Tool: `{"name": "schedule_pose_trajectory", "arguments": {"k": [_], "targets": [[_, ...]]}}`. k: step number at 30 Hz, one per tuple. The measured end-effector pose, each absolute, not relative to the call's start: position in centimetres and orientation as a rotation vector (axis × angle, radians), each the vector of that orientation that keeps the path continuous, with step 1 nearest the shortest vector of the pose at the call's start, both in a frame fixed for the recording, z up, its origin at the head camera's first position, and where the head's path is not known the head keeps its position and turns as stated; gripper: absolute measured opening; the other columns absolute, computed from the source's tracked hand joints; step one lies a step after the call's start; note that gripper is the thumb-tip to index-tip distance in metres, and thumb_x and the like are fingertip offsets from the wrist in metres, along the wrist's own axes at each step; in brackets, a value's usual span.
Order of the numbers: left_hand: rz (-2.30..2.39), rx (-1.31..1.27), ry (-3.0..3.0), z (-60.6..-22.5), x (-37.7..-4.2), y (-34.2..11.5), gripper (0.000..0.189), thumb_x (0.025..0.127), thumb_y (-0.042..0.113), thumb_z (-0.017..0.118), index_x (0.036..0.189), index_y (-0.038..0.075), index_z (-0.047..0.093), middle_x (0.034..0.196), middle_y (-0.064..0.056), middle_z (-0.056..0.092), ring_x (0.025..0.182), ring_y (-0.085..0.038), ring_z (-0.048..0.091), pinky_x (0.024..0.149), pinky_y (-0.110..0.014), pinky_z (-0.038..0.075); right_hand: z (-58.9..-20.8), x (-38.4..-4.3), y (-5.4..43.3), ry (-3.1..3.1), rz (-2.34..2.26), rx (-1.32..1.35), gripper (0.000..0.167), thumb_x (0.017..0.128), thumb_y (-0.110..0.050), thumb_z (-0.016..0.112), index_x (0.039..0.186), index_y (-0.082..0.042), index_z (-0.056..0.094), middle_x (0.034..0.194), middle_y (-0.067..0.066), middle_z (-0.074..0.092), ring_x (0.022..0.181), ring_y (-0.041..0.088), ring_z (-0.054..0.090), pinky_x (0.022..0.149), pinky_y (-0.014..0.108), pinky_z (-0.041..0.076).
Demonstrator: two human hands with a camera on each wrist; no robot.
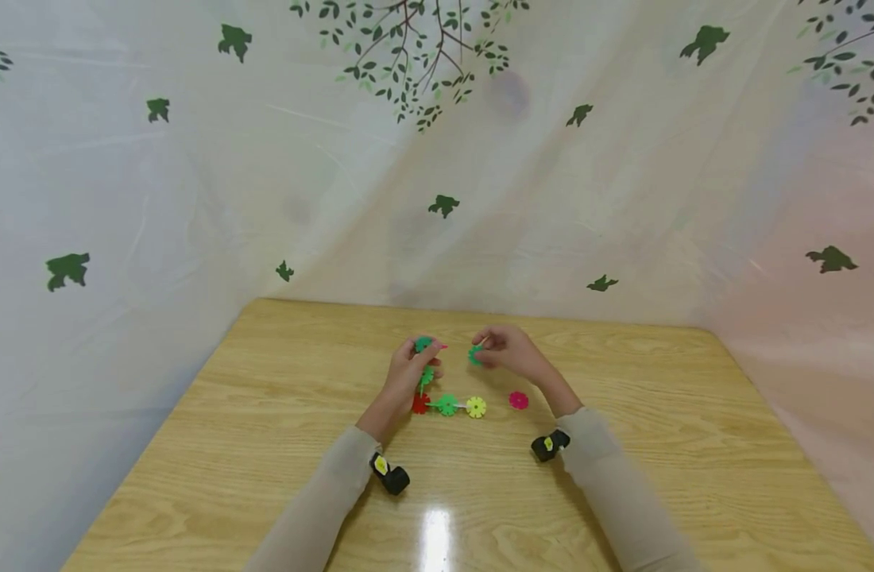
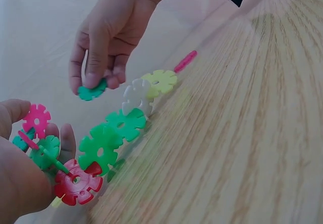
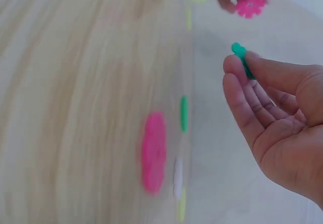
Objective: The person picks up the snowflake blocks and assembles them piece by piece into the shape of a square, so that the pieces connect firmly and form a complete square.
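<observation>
My left hand (image 1: 401,376) grips one end of a chain of slotted snowflake discs. In the left wrist view, a pink disc (image 2: 37,119) and green discs lie at its fingers, and a red disc (image 2: 81,184) forms the corner. From there the chain runs right through green discs (image 2: 121,124) and a white disc (image 2: 135,94) to a yellow disc (image 1: 476,407). Across a gap, my right hand (image 1: 514,352) pinches a single green snowflake disc (image 3: 242,57) between thumb and forefinger. It is apart from the chain. The left palm partly hides the held end.
A loose pink disc (image 1: 519,400) lies on the wooden table (image 1: 265,445), right of the yellow one. Thin green (image 3: 183,114) and white (image 3: 177,177) shapes show edge-on in the right wrist view. A printed curtain (image 1: 365,214) stands behind the table's far edge.
</observation>
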State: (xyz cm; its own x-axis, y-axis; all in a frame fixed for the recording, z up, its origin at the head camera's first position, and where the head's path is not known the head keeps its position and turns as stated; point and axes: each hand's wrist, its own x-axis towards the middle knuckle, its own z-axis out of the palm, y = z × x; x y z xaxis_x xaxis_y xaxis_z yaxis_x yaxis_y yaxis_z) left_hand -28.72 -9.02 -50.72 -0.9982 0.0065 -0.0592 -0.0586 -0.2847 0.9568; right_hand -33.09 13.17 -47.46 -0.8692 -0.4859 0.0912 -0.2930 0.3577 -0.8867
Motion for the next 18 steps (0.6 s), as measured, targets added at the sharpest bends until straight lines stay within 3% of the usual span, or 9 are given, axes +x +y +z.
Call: {"name": "schedule_pose_trajectory", "arguments": {"k": [5, 12, 18], "targets": [[2.482, -0.06, 1.85, -50.6, -28.7, -9.1, 0.026, 0.102, 0.016, 0.064, 0.122, 0.0, 0.058, 0.106, -0.012, 0.06, 0.079, -0.012, 0.062, 0.066, -0.021, 0.059, -47.1, -32.8, 11.8, 2.366, -1.677, -0.639, 0.03, 0.095, -0.001, 0.068, 0.119, 0.015, 0.062, 0.099, 0.027, 0.07, 0.09, 0.046, 0.072, 0.082, 0.055, 0.061], [2.479, -0.062, 1.843, -50.5, -28.8, -9.0, 0.025, 0.103, 0.014, 0.062, 0.123, -0.001, 0.058, 0.103, -0.006, 0.06, 0.081, -0.013, 0.062, 0.068, -0.022, 0.06, -47.0, -32.8, 10.5, 2.332, -1.791, -0.635, 0.029, 0.096, -0.001, 0.068, 0.119, 0.015, 0.063, 0.1, 0.031, 0.071, 0.085, 0.038, 0.076, 0.081, 0.052, 0.062], [2.476, -0.049, 1.853, -50.5, -28.7, -9.1, 0.03, 0.102, 0.018, 0.065, 0.124, -0.001, 0.058, 0.101, -0.001, 0.059, 0.081, -0.01, 0.062, 0.07, -0.023, 0.06, -47.5, -32.7, 10.0, 2.328, -1.822, -0.638, 0.025, 0.096, 0.001, 0.068, 0.117, 0.013, 0.065, 0.099, 0.032, 0.071, 0.089, 0.051, 0.072, 0.081, 0.057, 0.06]]}}
